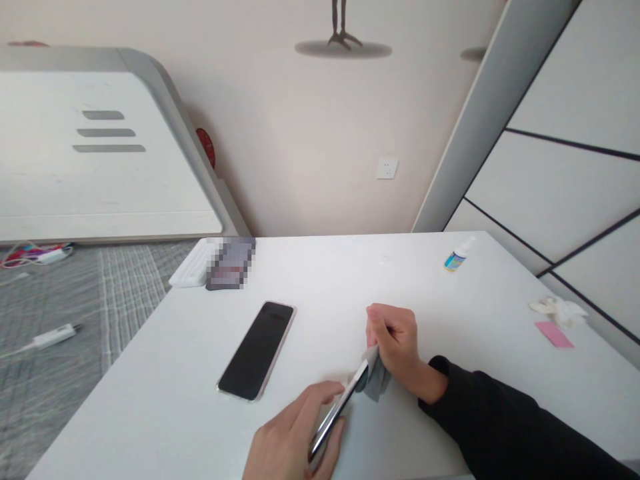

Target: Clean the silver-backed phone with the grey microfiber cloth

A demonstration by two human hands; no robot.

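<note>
We've got a plain pale-pinkish wall [290,133] at the back, with a white socket [387,168] low down and a picture of skinny clawed legs [340,27] up top, standing on a grey oval [310,49]. To our left there's a white headboard-looking panel [100,187] with grey trim and three slots, then grey striped fabric [130,300] below it. On our right, white panels [565,87] split by dark lines, next to a grey upright [460,113]. Our white table [165,413] gets pretty soft light.
</note>
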